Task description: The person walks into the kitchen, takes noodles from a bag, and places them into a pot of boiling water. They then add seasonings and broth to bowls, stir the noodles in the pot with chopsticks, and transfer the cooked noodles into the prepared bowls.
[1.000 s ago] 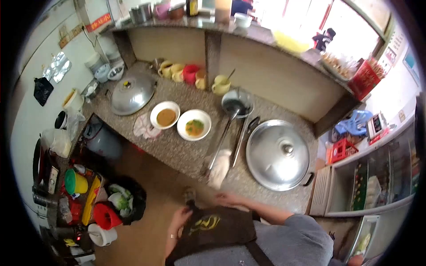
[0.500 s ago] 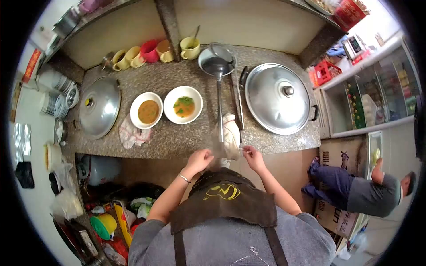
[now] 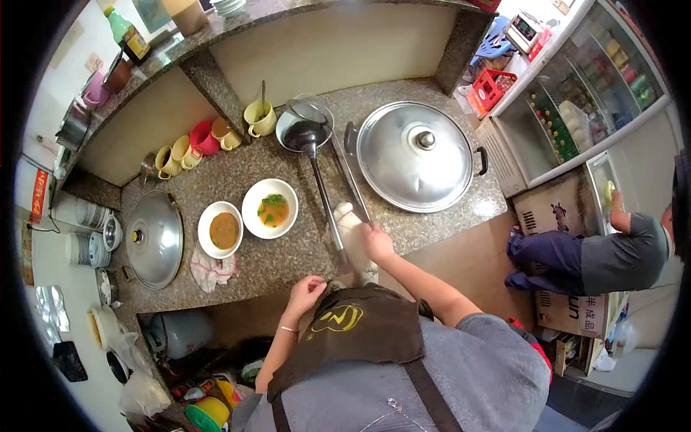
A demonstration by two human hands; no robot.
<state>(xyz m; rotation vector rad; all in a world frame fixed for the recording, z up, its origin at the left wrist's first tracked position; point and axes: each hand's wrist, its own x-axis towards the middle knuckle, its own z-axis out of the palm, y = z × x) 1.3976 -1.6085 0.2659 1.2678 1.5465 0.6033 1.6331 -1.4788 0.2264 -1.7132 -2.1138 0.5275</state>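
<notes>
My right hand is closed at the near end of the long strainer handle, beside a pale cloth on the counter edge. Close to my apron, my left hand has its fingertips pinched together; anything between them is too small to make out. A black ladle rests with the strainer over a metal bowl, its handle running towards me. Left of the ladle stand a white bowl of broth with green herbs and a white bowl of brown sauce.
A large lidded pan stands right of the strainer, and another domed lid at the left. Cups line the back. A checked cloth lies by the bowls. Another person is at the far right, near a glass-doored fridge.
My view has turned and shifted to the right. My right hand has moved forward to the strainer handle; my left hand stays low near the apron, farther from the right.
</notes>
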